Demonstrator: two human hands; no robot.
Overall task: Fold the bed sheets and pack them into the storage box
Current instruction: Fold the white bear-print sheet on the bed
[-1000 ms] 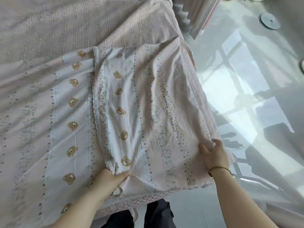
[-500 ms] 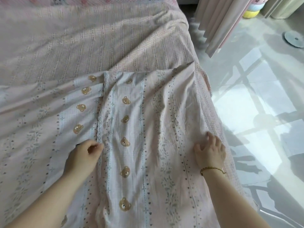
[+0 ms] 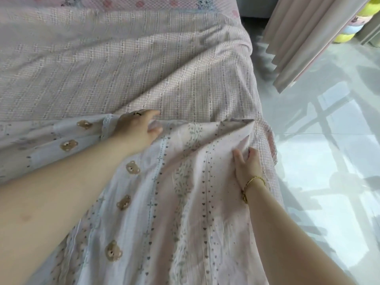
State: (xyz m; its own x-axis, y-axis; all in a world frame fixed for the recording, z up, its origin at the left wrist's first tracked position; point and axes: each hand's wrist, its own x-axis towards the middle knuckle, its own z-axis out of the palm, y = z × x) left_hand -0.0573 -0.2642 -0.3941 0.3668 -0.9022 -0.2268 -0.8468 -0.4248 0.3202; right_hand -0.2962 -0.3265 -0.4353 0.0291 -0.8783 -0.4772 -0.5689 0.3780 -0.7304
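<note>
Bed sheet [image 3: 164, 202] with the bear print fills the lower half of the frame, lying on the bed in front of you. A doubled panel with a lace-trimmed edge lies over the layer at left, and its far right corner stands up in a peak. The checked pink bedspread [image 3: 123, 68] shows beyond it across the upper left and centre, and again as a narrow strip along the sheet's right side. A glossy pale floor [image 3: 329, 161] takes up the right of the frame, with a pink curtain [image 3: 298, 38] hanging at the upper right.

Your left hand [image 3: 135, 130] lies palm down at the sheet's far edge, left of centre, just beside the lace trim. Its fingers are stretched out and flat. Your right hand [image 3: 246, 165] rests palm down near the sheet's right edge, thumb held apart. Its fingertips meet a raised fold, and you cannot tell whether they pinch it.

Yellow and blue plush toys [image 3: 341, 37] peek out beside the curtain. A gold bracelet [image 3: 254, 182] circles your right wrist, and a ring [image 3: 137, 113] sits on your left hand.
</note>
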